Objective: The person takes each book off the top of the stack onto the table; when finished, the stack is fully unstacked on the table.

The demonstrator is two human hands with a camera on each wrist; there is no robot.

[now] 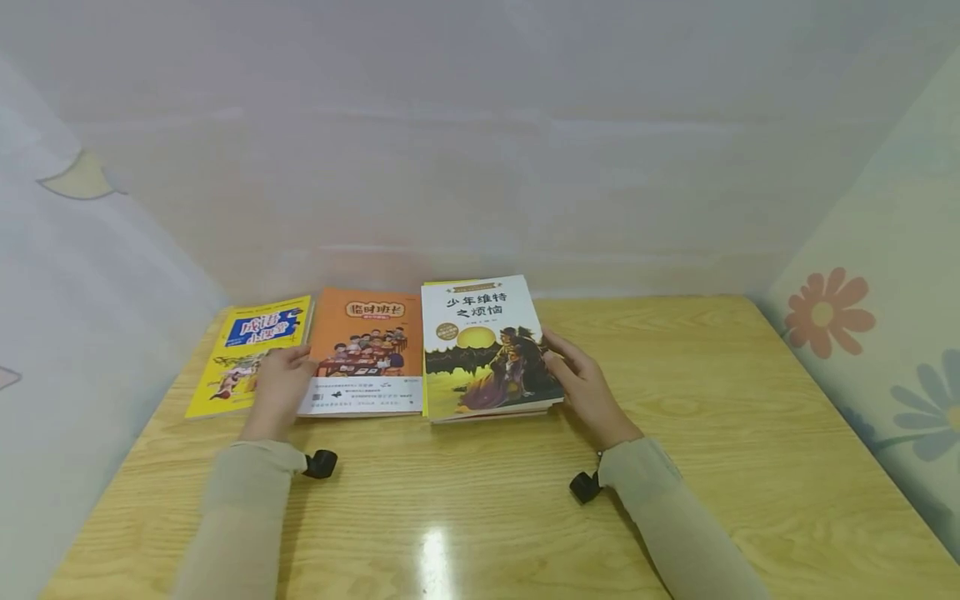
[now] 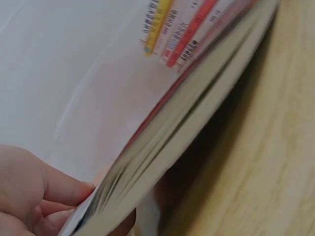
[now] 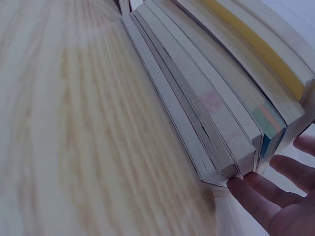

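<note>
Three lots of books lie in a row at the far side of the wooden table (image 1: 712, 400). A yellow book (image 1: 243, 342) is at the left, an orange book (image 1: 367, 333) in the middle, and a stack of books (image 1: 480, 333) with a white and dark cover at the right. My left hand (image 1: 288, 367) pinches the orange book's left edge; the left wrist view shows that page edge (image 2: 187, 113) raised off the table, with my left hand (image 2: 74, 206) above and below it. My right hand (image 1: 558, 358) rests with straight fingers against the stack's right side, and its fingers (image 3: 256, 194) touch the stack's corner (image 3: 231, 147).
A white cloth wall (image 1: 480, 150) closes the back and left. A flowered cloth (image 1: 862, 333) closes the right side. Bare wood stretches in front of the books and to the right of the stack.
</note>
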